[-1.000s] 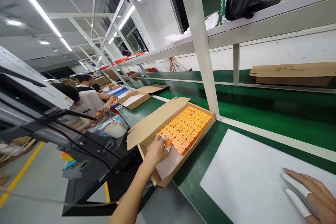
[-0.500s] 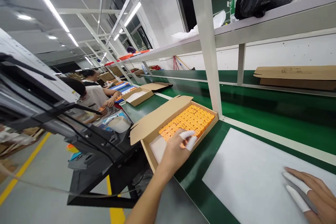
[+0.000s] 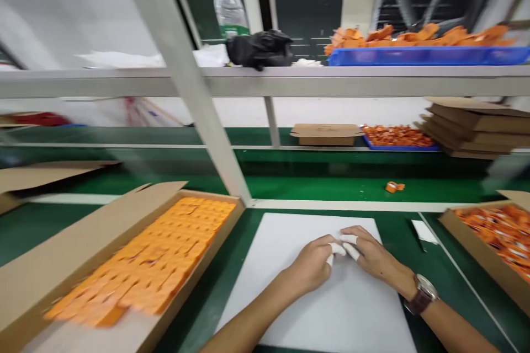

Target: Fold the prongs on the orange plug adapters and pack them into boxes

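Observation:
My left hand (image 3: 312,265) and my right hand (image 3: 368,253) meet above a white sheet (image 3: 331,309) on the green bench. White finger cots cover some fingertips on both hands, and these tips come together. The left fingers are curled into a pinch. On the right hand, which has a watch (image 3: 425,291) at the wrist, the fingers bend in toward the left ones. Whatever lies between the fingertips, if anything, is hidden. To the left, an open cardboard box (image 3: 207,256) holds rows of orange pieces (image 3: 165,248), with bare liner at its near end.
At the right stands a box (image 3: 467,242) of loose orange parts, near a small white card (image 3: 424,231). One orange piece (image 3: 393,187) lies on the green strip behind. A slanted white post (image 3: 194,83) rises beside the left box. Stacked cartons (image 3: 476,127) sit farther back.
My left hand has left the box of orange pieces and moved right, over the white sheet. My right hand has come to meet it. The view has swung right.

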`<move>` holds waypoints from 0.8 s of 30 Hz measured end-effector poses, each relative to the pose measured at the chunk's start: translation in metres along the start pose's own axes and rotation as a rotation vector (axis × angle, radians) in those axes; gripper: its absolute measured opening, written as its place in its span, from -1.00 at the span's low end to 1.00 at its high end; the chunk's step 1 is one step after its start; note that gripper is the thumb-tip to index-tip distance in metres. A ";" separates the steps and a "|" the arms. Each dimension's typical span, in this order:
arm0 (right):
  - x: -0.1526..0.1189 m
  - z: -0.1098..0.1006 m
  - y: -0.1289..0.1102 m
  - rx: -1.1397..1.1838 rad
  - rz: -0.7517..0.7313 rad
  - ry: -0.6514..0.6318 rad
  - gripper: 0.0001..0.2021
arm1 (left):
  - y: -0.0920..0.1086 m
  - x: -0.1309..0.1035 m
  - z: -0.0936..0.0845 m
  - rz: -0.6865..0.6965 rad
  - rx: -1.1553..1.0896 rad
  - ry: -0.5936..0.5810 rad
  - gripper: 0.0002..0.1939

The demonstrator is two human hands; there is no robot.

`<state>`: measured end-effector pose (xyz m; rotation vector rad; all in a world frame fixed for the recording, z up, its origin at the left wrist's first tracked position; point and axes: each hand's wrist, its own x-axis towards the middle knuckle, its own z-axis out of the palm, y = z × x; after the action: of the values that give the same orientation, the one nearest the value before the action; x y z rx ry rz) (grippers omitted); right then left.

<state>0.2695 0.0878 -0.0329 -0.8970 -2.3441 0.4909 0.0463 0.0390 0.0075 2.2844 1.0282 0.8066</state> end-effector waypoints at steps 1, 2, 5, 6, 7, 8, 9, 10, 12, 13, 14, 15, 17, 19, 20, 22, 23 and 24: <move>-0.003 -0.010 0.004 -0.025 0.036 0.018 -0.74 | -0.003 0.001 0.002 -0.024 -0.025 -0.008 -0.43; -0.005 -0.020 0.009 -0.055 0.070 0.028 -0.77 | -0.006 0.001 0.004 -0.054 -0.042 -0.017 -0.45; -0.010 -0.048 0.026 -0.127 0.160 0.066 -0.82 | -0.015 -0.004 0.012 -0.171 -0.105 -0.030 -0.59; -0.009 -0.057 0.033 -0.146 0.186 0.083 -0.83 | -0.018 -0.006 0.015 -0.211 -0.137 -0.032 -0.63; -0.007 -0.065 0.040 -0.164 0.211 0.103 -0.84 | -0.020 -0.007 0.017 -0.249 -0.171 -0.035 -0.66; -0.004 -0.073 0.048 -0.183 0.236 0.125 -0.85 | -0.022 -0.008 0.020 -0.281 -0.205 -0.039 -0.68; 0.000 -0.080 0.057 -0.200 0.261 0.148 -0.87 | -0.023 -0.008 0.022 -0.305 -0.231 -0.039 -0.69; 0.005 -0.087 0.066 -0.217 0.288 0.172 -0.88 | -0.024 -0.008 0.024 -0.319 -0.245 -0.036 -0.69; 0.016 -0.097 0.087 -0.249 0.353 0.230 -0.91 | -0.024 -0.007 0.026 -0.305 -0.232 -0.027 -0.70; 0.022 -0.101 0.098 -0.262 0.391 0.260 -0.90 | -0.024 -0.006 0.026 -0.283 -0.212 -0.021 -0.71; 0.029 -0.103 0.109 -0.274 0.433 0.289 -0.85 | -0.022 -0.005 0.026 -0.256 -0.189 -0.013 -0.72; 0.034 -0.105 0.119 -0.282 0.478 0.314 -0.76 | -0.021 -0.005 0.025 -0.232 -0.170 -0.006 -0.72; 0.045 -0.105 0.137 -0.280 0.565 0.334 -0.62 | -0.019 -0.004 0.025 -0.199 -0.148 0.002 -0.75; 0.054 -0.102 0.150 -0.251 0.635 0.319 -0.60 | -0.017 -0.003 0.025 -0.189 -0.136 -0.004 -0.77; 0.058 -0.100 0.154 -0.227 0.660 0.303 -0.63 | -0.017 -0.003 0.025 -0.191 -0.130 -0.015 -0.78; 0.066 -0.096 0.160 -0.169 0.693 0.269 -0.68 | -0.018 -0.003 0.025 -0.210 -0.122 -0.032 -0.79; 0.069 -0.094 0.161 -0.140 0.701 0.256 -0.70 | -0.018 -0.004 0.025 -0.224 -0.120 -0.036 -0.78; 0.072 -0.092 0.160 -0.110 0.704 0.245 -0.71 | -0.019 -0.004 0.026 -0.236 -0.123 -0.037 -0.76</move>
<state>0.3606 0.2629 -0.0176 -1.7371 -1.8023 0.4868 0.0525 0.0419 -0.0238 2.0213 1.1712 0.7061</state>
